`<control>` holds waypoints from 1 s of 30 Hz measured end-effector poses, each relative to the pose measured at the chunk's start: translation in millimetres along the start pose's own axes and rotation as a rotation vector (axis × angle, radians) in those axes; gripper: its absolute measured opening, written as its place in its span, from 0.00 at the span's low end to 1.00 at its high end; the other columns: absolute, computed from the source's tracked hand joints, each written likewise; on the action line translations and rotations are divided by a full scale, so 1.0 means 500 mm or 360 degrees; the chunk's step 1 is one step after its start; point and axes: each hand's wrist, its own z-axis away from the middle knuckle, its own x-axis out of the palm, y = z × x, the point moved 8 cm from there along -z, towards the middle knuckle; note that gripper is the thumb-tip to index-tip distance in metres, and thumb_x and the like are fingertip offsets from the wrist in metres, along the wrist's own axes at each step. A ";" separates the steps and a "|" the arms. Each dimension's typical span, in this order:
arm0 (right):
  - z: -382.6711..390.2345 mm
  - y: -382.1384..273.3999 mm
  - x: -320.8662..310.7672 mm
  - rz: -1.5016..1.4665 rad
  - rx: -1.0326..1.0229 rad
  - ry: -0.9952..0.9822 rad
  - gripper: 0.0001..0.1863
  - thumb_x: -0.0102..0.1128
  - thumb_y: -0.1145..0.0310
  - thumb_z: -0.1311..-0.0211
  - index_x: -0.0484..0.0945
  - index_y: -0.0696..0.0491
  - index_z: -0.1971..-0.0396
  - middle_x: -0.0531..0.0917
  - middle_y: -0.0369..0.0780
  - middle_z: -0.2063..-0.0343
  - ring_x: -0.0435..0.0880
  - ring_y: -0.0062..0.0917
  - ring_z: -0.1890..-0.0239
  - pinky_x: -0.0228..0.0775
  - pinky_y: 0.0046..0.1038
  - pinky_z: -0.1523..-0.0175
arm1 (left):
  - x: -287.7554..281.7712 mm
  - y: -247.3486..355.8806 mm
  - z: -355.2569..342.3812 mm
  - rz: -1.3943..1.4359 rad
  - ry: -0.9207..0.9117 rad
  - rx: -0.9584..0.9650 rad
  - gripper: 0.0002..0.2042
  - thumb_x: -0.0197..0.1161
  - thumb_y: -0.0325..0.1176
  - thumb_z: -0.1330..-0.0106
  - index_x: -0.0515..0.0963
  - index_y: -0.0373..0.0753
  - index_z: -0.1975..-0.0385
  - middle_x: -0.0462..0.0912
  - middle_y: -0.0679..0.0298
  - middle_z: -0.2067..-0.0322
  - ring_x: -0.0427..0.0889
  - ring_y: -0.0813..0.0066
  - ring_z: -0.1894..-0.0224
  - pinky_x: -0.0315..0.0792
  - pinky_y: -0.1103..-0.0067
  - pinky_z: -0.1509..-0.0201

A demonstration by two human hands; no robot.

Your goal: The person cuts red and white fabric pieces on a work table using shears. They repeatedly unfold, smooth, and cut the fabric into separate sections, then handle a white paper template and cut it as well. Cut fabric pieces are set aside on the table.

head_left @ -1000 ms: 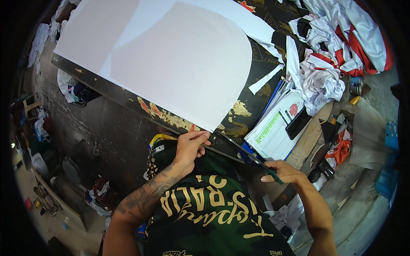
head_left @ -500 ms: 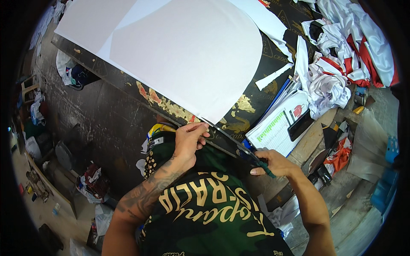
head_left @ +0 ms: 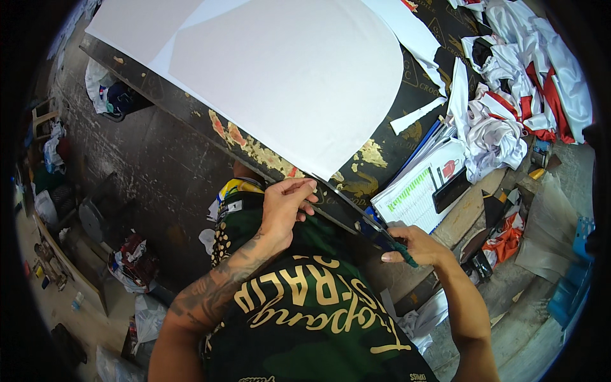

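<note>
My right hand (head_left: 417,245) grips a pair of long dark scissors (head_left: 369,219) by handles wrapped in green. Their blades reach up and left over the table edge to the near corner of a large white sheet (head_left: 299,89), cloth or paper, with a curved right side. At the table's near edge, close to that corner and the blade tips, my left hand (head_left: 287,207) is closed, thumb and forefinger pinched together. Whatever sits between those fingertips is too small to make out.
Under the sheet is a dark, patterned tabletop (head_left: 191,127) with peeling patches. White offcuts (head_left: 417,116) lie to the right, beside papers (head_left: 414,194) with a black phone (head_left: 452,189) on top. Crumpled white and red fabric (head_left: 509,121) is heaped at far right. Plastic chairs (head_left: 95,213) stand left.
The whole view has shifted slightly, so the table and sheet appear a little further right and up. Both hands keep almost the same pose, the scissors still at the sheet's near corner.
</note>
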 end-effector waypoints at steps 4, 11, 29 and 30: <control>0.020 0.031 0.009 -0.0033 0.0201 -0.0094 0.32 0.79 0.41 0.40 0.75 0.56 0.69 0.74 0.42 0.73 0.76 0.33 0.64 0.67 0.36 0.57 | 0.005 -0.001 -0.005 -0.0013 -0.0017 0.0012 0.13 0.73 0.38 0.28 0.85 0.36 0.53 0.85 0.68 0.69 0.79 0.83 0.74 0.65 0.83 0.71; -0.011 0.010 0.006 -0.0117 -0.0028 0.0008 0.30 0.79 0.42 0.39 0.77 0.57 0.67 0.73 0.40 0.73 0.75 0.29 0.64 0.67 0.34 0.57 | 0.002 -0.005 -0.005 -0.0007 0.0000 -0.0016 0.13 0.73 0.38 0.28 0.84 0.36 0.52 0.85 0.69 0.68 0.77 0.84 0.73 0.65 0.83 0.71; -0.059 -0.038 -0.002 -0.0063 -0.0112 -0.0027 0.28 0.82 0.47 0.40 0.81 0.58 0.66 0.76 0.36 0.74 0.75 0.23 0.69 0.68 0.32 0.62 | 0.000 -0.005 -0.005 0.0012 -0.0052 0.0003 0.11 0.73 0.37 0.28 0.84 0.38 0.54 0.84 0.70 0.68 0.77 0.84 0.72 0.64 0.83 0.71; -0.060 -0.040 -0.004 -0.0058 -0.0119 -0.0021 0.27 0.82 0.48 0.40 0.81 0.58 0.66 0.76 0.35 0.74 0.75 0.23 0.69 0.68 0.31 0.62 | -0.001 -0.005 -0.004 0.0016 -0.0052 0.0009 0.11 0.73 0.37 0.28 0.84 0.38 0.54 0.84 0.70 0.69 0.77 0.85 0.72 0.64 0.83 0.71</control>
